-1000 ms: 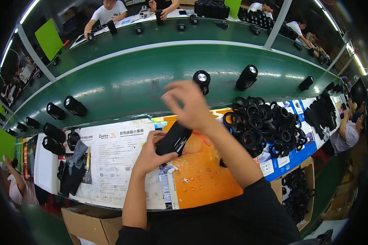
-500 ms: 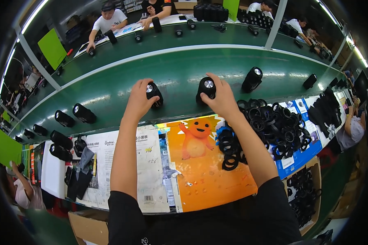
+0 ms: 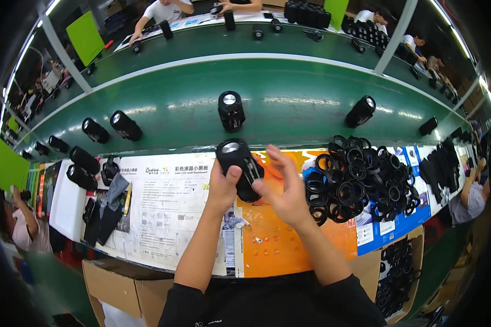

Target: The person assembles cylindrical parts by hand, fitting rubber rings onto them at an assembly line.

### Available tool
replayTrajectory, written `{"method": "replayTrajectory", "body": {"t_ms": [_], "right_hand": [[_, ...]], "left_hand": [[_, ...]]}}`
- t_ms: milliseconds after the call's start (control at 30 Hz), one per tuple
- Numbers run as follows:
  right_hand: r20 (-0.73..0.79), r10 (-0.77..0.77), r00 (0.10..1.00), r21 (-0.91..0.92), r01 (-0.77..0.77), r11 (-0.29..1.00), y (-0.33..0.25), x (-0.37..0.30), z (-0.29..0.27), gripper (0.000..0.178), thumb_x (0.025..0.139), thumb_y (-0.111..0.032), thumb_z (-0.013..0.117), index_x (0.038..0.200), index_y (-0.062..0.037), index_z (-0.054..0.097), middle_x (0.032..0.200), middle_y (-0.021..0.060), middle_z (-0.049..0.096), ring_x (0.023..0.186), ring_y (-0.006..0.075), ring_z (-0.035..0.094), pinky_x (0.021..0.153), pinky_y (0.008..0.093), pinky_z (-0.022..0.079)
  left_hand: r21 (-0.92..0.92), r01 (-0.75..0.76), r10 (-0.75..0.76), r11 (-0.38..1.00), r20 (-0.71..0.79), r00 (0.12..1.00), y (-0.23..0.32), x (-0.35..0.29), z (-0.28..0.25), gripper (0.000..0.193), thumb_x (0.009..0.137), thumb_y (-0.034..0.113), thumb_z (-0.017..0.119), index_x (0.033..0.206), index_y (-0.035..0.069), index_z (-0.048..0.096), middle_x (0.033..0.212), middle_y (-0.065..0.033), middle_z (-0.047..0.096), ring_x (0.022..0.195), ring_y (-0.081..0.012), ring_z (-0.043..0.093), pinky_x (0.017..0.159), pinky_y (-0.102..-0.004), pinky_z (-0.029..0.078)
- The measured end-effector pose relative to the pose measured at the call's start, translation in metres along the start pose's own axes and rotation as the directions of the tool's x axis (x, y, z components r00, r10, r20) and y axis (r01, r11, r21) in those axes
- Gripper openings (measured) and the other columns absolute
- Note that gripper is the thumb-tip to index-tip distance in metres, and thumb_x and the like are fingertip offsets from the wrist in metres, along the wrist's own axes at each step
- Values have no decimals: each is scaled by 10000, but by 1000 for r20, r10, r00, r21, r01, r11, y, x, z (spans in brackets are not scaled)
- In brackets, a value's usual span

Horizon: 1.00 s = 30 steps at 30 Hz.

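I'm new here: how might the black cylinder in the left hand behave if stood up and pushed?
The black cylinder is probably stiff, showing no dent in the left hand. Taller than wide, it may tip if pushed high; its rounded sides suggest rolling once down.

Most of the left hand's [image 3: 222, 188] fingers are hidden behind the cylinder [image 3: 235, 159], whose pale side markings are blurred. The right hand [image 3: 286, 196] is smeared too (whether its thumb touches the cylinder, I cannot tell), and it covers part of the orange sheet [image 3: 289, 248] under its fingers. Right of those fingers, the rings [image 3: 373, 177] overlap, the lower ones buried. Well beyond the fingertips, the top edge crops a person [image 3: 161, 11]; left of and nearer than the fingers, the bottom edge cuts a box [image 3: 112, 286].
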State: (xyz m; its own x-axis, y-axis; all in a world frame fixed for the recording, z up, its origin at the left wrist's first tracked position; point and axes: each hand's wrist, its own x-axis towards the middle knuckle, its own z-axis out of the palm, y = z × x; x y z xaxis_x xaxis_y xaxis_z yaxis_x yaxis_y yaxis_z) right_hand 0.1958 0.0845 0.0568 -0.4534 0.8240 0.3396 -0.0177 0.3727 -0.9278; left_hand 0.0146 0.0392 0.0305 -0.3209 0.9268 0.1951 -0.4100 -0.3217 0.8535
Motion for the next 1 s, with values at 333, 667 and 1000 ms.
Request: {"method": "replayTrajectory", "body": {"t_ms": [333, 667, 1000], "right_hand": [[366, 316, 876, 261, -422, 868, 33, -38, 31, 782, 954, -47, 917, 1602, 79, 498, 1414, 121, 700, 1252, 190, 723, 1114, 360, 598], [126, -27, 992, -199, 52, 979, 32, -43, 38, 887, 878, -176, 992, 1600, 68, 537, 1340, 243, 784, 1208, 278, 803, 1044, 382, 622], [224, 139, 965, 24, -148, 989, 26, -44, 32, 822, 895, -203, 977, 1564, 59, 576, 1217, 209, 823, 1152, 242, 818, 996, 366, 622]], "left_hand": [[-258, 32, -39, 966, -22, 999, 3, -14, -29, 702, 943, 226, 926, 1490, -10, 555, 1219, -171, 761, 1112, -319, 802, 996, -459, 679], [-317, -108, 86, 942, -82, 993, -6, -13, -26, 713, 944, 347, 929, 1455, 14, 559, 1211, -163, 727, 1107, -303, 776, 956, -446, 687], [-346, 17, 11, 938, 79, 997, -3, -14, -35, 823, 883, 355, 972, 1499, 15, 545, 1232, -152, 716, 1125, -311, 768, 991, -453, 670]]}}
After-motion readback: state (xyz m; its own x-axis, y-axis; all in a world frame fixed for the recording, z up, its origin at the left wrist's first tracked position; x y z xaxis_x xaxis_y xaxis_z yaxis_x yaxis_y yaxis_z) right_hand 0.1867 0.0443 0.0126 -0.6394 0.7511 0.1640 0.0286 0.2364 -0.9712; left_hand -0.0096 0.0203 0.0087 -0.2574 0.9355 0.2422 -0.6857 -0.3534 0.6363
